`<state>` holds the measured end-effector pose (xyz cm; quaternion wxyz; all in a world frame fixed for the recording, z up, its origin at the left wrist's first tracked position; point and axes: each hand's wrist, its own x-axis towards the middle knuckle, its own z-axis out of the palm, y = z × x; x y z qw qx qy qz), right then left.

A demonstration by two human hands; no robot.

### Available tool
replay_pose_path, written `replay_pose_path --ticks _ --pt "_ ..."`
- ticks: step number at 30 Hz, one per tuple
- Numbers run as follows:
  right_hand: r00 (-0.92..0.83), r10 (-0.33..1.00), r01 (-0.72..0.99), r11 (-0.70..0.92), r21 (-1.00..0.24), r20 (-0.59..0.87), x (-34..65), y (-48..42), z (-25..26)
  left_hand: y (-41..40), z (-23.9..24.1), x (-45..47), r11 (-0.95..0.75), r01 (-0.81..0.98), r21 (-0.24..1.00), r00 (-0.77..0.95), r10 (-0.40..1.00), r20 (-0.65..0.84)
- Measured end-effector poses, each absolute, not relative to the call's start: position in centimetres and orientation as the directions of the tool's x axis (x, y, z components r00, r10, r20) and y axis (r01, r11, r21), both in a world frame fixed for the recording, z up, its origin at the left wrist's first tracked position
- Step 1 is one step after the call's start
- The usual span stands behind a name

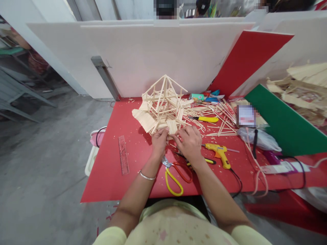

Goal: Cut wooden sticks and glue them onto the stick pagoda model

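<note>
A model building of thin wooden sticks [165, 98] stands on the red table, with an open roof frame and slatted panels flaring at its left. At its near side, my left hand [160, 141] is closed in a pinch beside a small slatted panel [172, 126]. My right hand [190, 141] pinches from the other side, fingertips close to the left ones. Between them shows a short wooden stick, mostly hidden by the fingers. Scissors [174, 173] with one red and one yellow handle lie below my hands. Yellow-and-black pliers [209, 161] lie partly under my right wrist.
A yellow glue gun [218, 153] with a cord lies right of my hands. Behind it are a yellow-handled cutter [208, 119] and loose sticks [222, 131]. A clear ruler [124, 154] lies left. White boards [153, 58] and a green board [288, 126] border the table [102, 183].
</note>
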<state>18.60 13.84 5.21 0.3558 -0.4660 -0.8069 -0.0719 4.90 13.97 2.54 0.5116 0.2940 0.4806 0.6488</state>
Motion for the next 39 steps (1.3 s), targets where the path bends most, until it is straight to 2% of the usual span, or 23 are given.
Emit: replay_pose_path --ticks 39 --pt "-0.306 0.704 0.806 0.550 -0.219 0.641 18.44 13.74 5.33 14.08 2.54 4.87 -0.016 -0.375 0.927 -0.302 0.947 -0.106"
